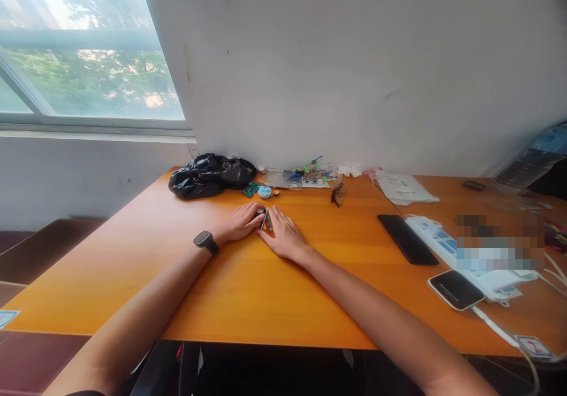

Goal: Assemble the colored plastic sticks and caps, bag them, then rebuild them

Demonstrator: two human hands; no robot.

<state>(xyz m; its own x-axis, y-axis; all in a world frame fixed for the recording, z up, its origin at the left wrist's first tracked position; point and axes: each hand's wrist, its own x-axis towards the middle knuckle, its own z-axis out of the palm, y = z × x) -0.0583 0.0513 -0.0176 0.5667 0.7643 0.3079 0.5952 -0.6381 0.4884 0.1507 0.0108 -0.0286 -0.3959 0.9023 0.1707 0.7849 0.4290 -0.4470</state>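
Observation:
Both my hands rest on the wooden desk, on either side of a small cluster of thin coloured pieces [268,222], with blue, green and yellow showing. They are too small to name. My left hand [241,221], with a black watch [205,241] on its wrist, lies at the cluster's left side, its fingers reaching along it and its thumb touching or nearly touching it. On the right side my right hand [284,234] lies with fingers stretched forward and thumb pointing left. The two palms face inward, partly hiding the pieces.
Beyond my hands are a black plastic bag [208,174], a green circuit board [251,189], a round white container [264,192], clear bags of small parts [310,176] and black glasses [338,195]. To the right lie a black phone [407,238], a power strip [432,236] and a white-edged device [456,290].

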